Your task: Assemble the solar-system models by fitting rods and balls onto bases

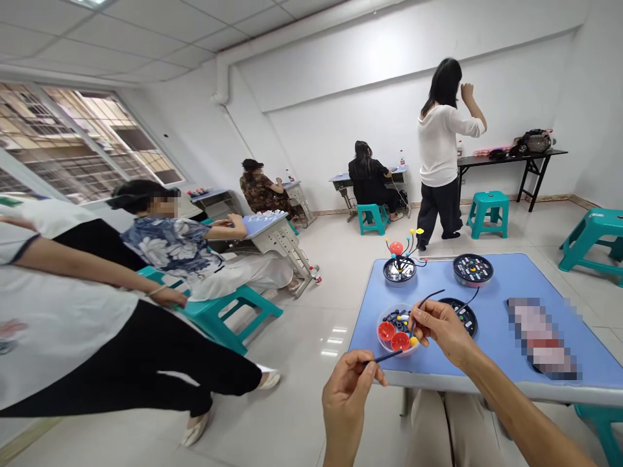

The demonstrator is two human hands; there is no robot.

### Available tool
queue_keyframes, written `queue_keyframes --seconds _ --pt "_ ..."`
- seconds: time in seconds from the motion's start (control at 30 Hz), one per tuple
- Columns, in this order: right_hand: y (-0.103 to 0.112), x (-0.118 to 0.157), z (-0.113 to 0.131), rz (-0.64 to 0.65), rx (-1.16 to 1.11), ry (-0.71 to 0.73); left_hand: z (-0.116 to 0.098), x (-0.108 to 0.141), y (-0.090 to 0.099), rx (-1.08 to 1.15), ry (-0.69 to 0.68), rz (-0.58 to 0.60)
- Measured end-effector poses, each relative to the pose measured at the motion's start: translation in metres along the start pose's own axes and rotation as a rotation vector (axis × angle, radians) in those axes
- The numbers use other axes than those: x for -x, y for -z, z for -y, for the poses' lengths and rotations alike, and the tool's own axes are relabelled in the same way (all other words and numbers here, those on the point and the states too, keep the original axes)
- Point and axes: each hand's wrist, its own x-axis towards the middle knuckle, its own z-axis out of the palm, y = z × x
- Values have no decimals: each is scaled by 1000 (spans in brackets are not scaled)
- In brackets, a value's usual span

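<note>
Head view: you held a dark rod in each hand, over and before the blue surface (513, 275).
Your left hand (344, 384), fingers curled, pinched a straight rod (390, 357) between thumb and fingers, just in front of the surface's near edge. Your right hand (440, 327) was closed in a pinch on a bent rod (431, 297) beside the clear bowl (378, 333). In the bowl lay black pieces (396, 317) and two red cups (387, 331). Behind it stood a model (400, 271) topped with coloured balls; to its right lay a black disc (472, 268). Another disc (468, 319) was partly hidden by your right hand.
</note>
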Motion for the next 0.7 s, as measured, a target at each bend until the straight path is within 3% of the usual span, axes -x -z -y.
queue_keyframes --seconds 0.13,0.2,0.37,0.53,0.7 --pt "-4 7 0 -10 -3 -9 0 10 1 -26 1 -90" --pt "-6 13 1 -1 15 -35 -3 8 0 -34 16 -82" --pt "-5 34 9 151 149 -224 -21 -6 -11 -62 133 103" --pt "4 52 14 318 367 -468 -35 -16 -31 -88 280 366" --pt "9 62 23 312 410 -576 -26 -12 -39 -14 318 406"
